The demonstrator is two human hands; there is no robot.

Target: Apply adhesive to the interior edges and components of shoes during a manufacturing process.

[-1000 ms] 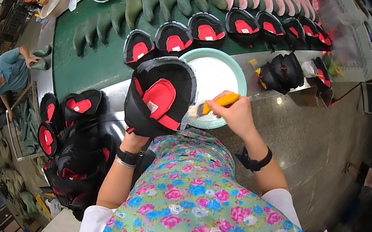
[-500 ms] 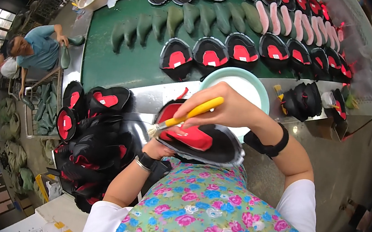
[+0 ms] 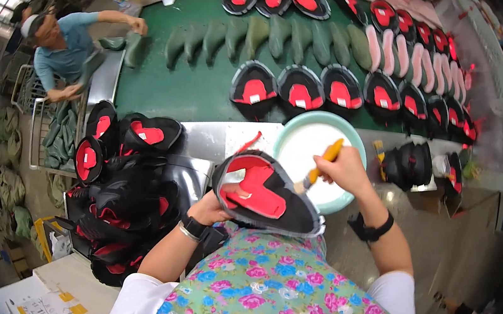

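Note:
My left hand [image 3: 212,208] grips a black shoe upper [image 3: 296,204] with a red lining and a whitish rim, thumb inside over the red part. Its opening faces up, just above my lap. In my right hand [image 3: 346,169] is a paintbrush [image 3: 323,159] with a yellow handle, its bristles pointing down by the near edge of the pale green bowl [image 3: 359,147]. White liquid [image 3: 301,143] fills much of that bowl. Whether the bristles touch the liquid or the upper, I cannot make out.
A pile of black uppers [image 3: 125,197] stands at my left. Uppers [image 3: 254,87], green lasts [image 3: 236,33] and pink soles [image 3: 403,53] line the green table [image 3: 146,89]. Another brush [image 3: 380,158] lies right of the bowl. A person [image 3: 69,47] handles green lasts at the far left.
My right hand has moved the brush from the upper's left edge rightward to the bowl. The upper stays in my left hand. At far left, the person has reached a last onto the table.

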